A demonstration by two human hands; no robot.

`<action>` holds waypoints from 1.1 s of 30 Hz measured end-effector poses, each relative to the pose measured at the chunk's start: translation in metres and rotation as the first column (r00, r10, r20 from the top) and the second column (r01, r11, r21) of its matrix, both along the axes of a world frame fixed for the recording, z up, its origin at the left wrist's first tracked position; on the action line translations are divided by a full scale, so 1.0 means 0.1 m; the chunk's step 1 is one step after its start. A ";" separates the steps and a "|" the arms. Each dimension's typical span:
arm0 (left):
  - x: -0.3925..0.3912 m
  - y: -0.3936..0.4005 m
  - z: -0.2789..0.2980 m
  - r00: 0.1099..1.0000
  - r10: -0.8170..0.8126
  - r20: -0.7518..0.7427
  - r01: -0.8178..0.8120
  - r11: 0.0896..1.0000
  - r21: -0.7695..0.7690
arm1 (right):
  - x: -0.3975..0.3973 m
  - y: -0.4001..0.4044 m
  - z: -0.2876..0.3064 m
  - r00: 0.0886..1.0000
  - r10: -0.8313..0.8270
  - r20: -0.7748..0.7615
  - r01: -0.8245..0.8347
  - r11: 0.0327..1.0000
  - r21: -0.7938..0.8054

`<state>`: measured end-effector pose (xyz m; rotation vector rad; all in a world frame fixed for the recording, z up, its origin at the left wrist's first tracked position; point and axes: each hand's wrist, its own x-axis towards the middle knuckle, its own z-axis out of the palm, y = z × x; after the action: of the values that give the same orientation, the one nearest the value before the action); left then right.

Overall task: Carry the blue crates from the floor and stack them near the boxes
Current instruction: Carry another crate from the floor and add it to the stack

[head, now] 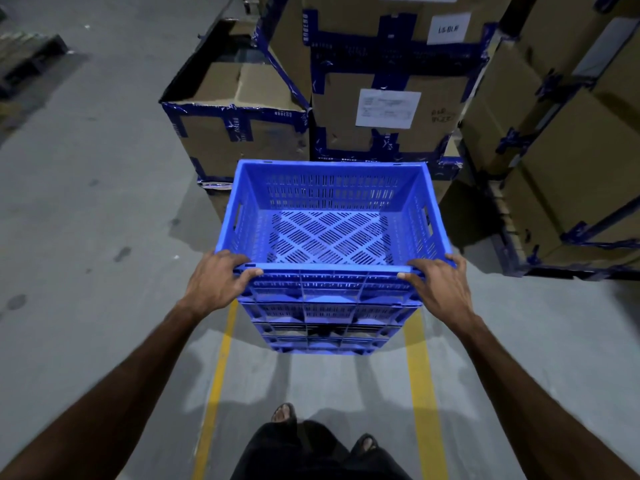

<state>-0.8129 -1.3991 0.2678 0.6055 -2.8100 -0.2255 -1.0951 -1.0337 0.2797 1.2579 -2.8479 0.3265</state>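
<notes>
A dim warehouse aisle under cool, bluish light.

We look down on a grey concrete floor [86, 209], marked with dark smudges and a few pale patches of reflected light. Two yellow painted lines [420, 386] run side by side along it toward the far end. On the far left edge we see part of a dark wooden pallet [31, 60], blurred. On the far right a dark low rack frame [571, 271] sits on the floor just beside the lines' end. We cannot see any wall or window, and the lamp itself is out of view.
</notes>
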 end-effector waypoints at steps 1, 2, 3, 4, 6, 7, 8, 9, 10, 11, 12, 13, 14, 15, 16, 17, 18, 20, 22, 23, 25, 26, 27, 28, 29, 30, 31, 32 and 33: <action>0.00 0.00 0.00 1.000 0.001 -0.002 -0.001 1.000 0.000 | 0.00 0.00 0.00 1.000 -0.001 0.002 0.001 1.000 0.002; 0.00 0.00 0.00 1.000 0.003 0.001 -0.003 1.000 -0.001 | 0.00 -0.01 0.00 1.000 -0.002 0.005 0.002 1.000 0.003; -0.01 0.00 0.00 1.000 0.007 0.007 -0.007 1.000 -0.001 | 0.00 -0.01 0.01 1.000 -0.001 0.009 0.001 1.000 0.005; -0.01 -0.01 -0.01 1.000 0.013 0.015 -0.013 1.000 0.001 | -0.01 -0.01 0.01 1.000 0.001 0.012 -0.001 1.000 0.007; -0.02 -0.01 -0.01 0.999 0.026 0.031 -0.026 1.000 0.015 | -0.02 0.00 0.01 1.000 0.011 0.013 -0.011 1.000 0.008; -0.02 -0.01 -0.01 0.999 0.028 0.035 -0.029 0.999 0.027 | -0.03 0.00 0.01 1.000 0.020 0.011 -0.020 1.000 0.008; -0.03 -0.01 -0.01 0.999 0.025 0.028 -0.026 0.999 0.038 | -0.03 0.01 0.01 1.000 0.029 0.007 -0.029 1.000 0.007; -0.03 0.00 0.00 1.000 0.023 0.005 -0.023 0.998 0.051 | -0.04 0.02 0.00 0.999 0.036 0.002 -0.036 0.999 0.000; -0.04 0.01 0.01 0.999 0.022 -0.030 -0.020 0.998 0.062 | -0.04 0.02 0.01 0.999 0.037 -0.003 -0.037 0.999 -0.016; -0.06 0.01 0.04 0.997 0.025 -0.073 -0.020 0.997 0.073 | -0.06 0.02 0.02 0.999 0.034 -0.007 -0.034 0.999 -0.040; -0.09 0.00 0.06 0.993 0.033 -0.114 -0.024 0.996 0.081 | -0.09 0.02 0.03 1.000 0.025 -0.015 -0.026 0.997 -0.069; -0.12 -0.02 0.08 0.988 0.047 -0.145 -0.035 0.995 0.090 | -0.13 0.02 0.04 1.000 0.012 -0.019 -0.014 0.995 -0.097; -0.16 -0.05 0.10 0.985 0.068 -0.159 -0.052 0.993 0.104 | -0.19 0.01 0.06 1.000 -0.010 -0.018 0.008 0.992 -0.122; -0.21 -0.09 0.13 0.983 0.093 -0.158 -0.075 0.990 0.121 | -0.27 -0.01 0.07 0.999 -0.038 -0.014 0.035 0.989 -0.141; -0.27 -0.14 0.15 0.982 0.123 -0.145 -0.103 0.985 0.137 | -0.37 -0.04 0.07 0.998 -0.070 -0.005 0.068 0.987 -0.145; -0.34 -0.19 0.18 0.981 0.152 -0.120 -0.133 0.980 0.149 | -0.47 -0.09 0.09 0.995 -0.098 0.002 0.097 0.986 -0.132; -0.41 -0.25 0.20 0.980 0.182 -0.078 -0.167 0.972 0.164 | -0.57 -0.14 0.10 0.993 -0.114 0.009 0.114 0.988 -0.105; -0.56 -0.36 0.23 0.971 0.236 0.047 -0.240 0.953 0.187 | -0.77 -0.27 0.13 0.989 -0.137 0.047 0.139 0.990 -0.031; -0.69 -0.47 0.22 0.951 0.261 0.167 -0.293 0.933 0.210 | -0.93 -0.40 0.14 0.978 -0.165 0.130 0.163 0.986 0.024; -0.75 -0.51 0.22 0.943 0.267 0.197 -0.310 0.921 0.237 | -0.99 -0.47 0.14 0.970 -0.173 0.173 0.170 0.985 0.032; -0.84 -0.61 0.16 0.931 0.289 0.222 -0.348 0.884 0.311 | -1.09 -0.58 0.10 0.950 -0.179 0.256 0.185 0.983 0.001; -0.86 -0.66 0.13 0.927 0.302 0.221 -0.364 0.865 0.346 | -1.11 -0.63 0.07 0.937 -0.187 0.294 0.203 0.979 -0.023; -0.88 -0.71 0.10 0.927 0.313 0.207 -0.371 0.846 0.382 | -1.13 -0.67 0.04 0.924 -0.201 0.324 0.226 0.973 -0.042; -0.89 -0.77 0.05 0.929 0.321 0.184 -0.369 0.832 0.414 | -1.14 -0.69 0.02 0.913 -0.218 0.344 0.251 0.966 -0.055; -0.90 -0.80 0.02 0.932 0.323 0.167 -0.364 0.823 0.437 | -1.14 -0.72 0.01 0.905 -0.233 0.356 0.273 0.960 -0.064; -0.90 -0.82 -0.01 0.934 0.323 0.152 -0.356 0.817 0.454 | -1.14 -0.73 0.01 0.895 -0.252 0.367 0.297 0.952 -0.070; -0.91 -0.81 -0.01 0.937 0.321 0.135 -0.346 0.815 0.465 | -1.15 -0.74 0.01 0.882 -0.274 0.382 0.325 0.943 -0.074; -0.90 -0.79 0.00 0.940 0.321 0.117 -0.337 0.815 0.471 | -1.14 -0.75 0.03 0.865 -0.301 0.402 0.359 0.930 -0.075; -0.90 -0.77 0.01 0.944 0.316 0.100 -0.324 0.815 0.480 | -1.13 -0.75 0.04 0.848 -0.322 0.421 0.386 0.920 -0.073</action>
<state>-0.9025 -1.4756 0.2684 1.1812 -2.6013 -0.8859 -1.2082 -1.1090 0.2839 0.6699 -3.2228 0.8635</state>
